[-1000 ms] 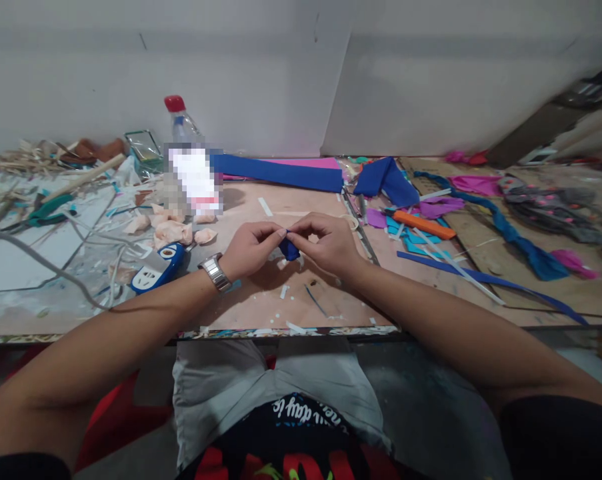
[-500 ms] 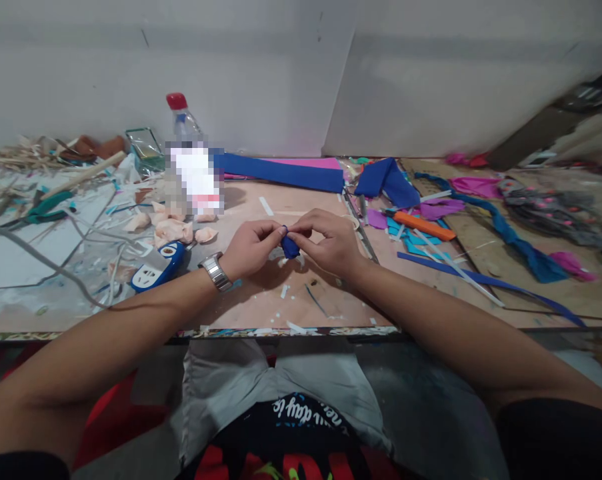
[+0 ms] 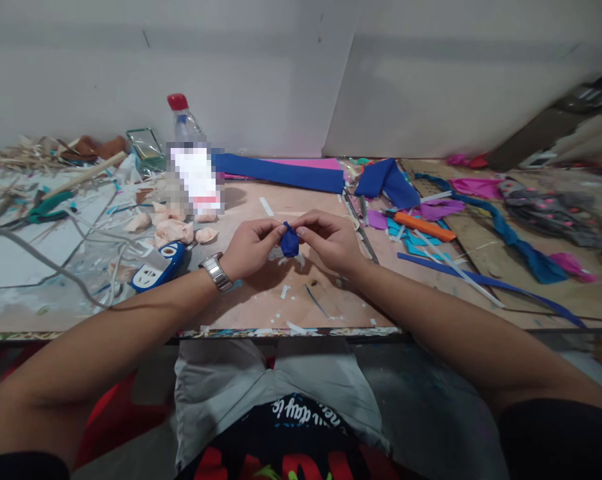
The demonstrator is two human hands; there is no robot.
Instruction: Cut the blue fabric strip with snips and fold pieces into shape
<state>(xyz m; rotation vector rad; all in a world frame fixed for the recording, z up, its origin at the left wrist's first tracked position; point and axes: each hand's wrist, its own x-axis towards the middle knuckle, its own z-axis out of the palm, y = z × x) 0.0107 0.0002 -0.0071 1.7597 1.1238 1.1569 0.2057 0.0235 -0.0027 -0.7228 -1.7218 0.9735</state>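
A small dark blue crepe paper flower [image 3: 289,241], bunched at its top, hangs between my two hands over the table. My left hand [image 3: 251,247], with a metal watch [image 3: 215,272] on its wrist, pinches it from the left between thumb and forefinger. From the other side my right hand [image 3: 333,243] has thumb and forefinger closed at its upper right edge. The fingertips hide part of the bunched top. Small white scraps lie on the table just below.
To the left are a blue power strip [image 3: 161,267], pale crumpled petals [image 3: 173,232], green-handled pliers [image 3: 51,207] and a red-capped bottle [image 3: 183,120]. Blue paper strips [image 3: 285,175] lie at the back. An orange utility knife [image 3: 424,226] and paper scraps are on the right.
My fingers have parted slightly at the top of the blue flower, and more of it shows. My right fingertips have shifted a little to the right. Things on the table stay put.
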